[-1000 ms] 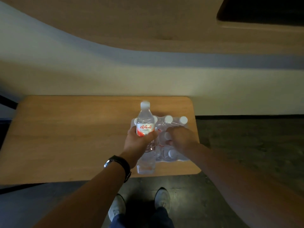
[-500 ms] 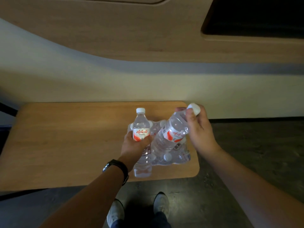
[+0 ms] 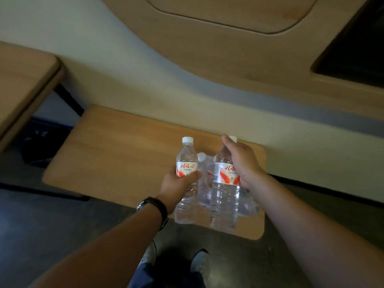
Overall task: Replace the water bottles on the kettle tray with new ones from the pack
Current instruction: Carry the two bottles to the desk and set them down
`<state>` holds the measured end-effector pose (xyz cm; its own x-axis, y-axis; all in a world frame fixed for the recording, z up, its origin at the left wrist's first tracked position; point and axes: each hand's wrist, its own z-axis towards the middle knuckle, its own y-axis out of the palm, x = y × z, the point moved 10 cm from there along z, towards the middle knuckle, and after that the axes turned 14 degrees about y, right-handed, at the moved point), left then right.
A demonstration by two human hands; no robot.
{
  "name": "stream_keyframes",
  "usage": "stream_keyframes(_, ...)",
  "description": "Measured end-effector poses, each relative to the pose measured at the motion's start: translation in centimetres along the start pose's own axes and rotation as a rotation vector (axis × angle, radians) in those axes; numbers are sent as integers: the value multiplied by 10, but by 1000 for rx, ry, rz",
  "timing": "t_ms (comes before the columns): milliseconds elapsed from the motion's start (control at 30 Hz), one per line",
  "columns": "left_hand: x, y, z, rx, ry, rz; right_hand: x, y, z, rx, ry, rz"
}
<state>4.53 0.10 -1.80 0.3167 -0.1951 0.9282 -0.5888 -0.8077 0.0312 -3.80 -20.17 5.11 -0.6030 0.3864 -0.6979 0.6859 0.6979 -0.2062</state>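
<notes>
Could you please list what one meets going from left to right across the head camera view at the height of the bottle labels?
Bare wooden tabletop → bottle in the left hand → wrapped pack behind, between the two → bottle in the right hand → right hand.

Pack (image 3: 204,177): mostly hidden behind both held bottles; bottle count n/a. Right bottle's cap (image 3: 233,139) part-covered by fingers (image 3: 227,142).
</notes>
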Motion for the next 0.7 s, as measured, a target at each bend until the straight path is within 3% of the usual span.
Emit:
stream_keyframes(233,53,-98,-63,127,83,-97,-56,120,-68,-152,-85,-176)
stream_keyframes(533,124,-355,-196,484,229,-254,-93,408,-240,-484,-208,-480)
stream_keyframes(700,144,-505,-262,613,257,-244,-94,561,-340,-577,-242,-560)
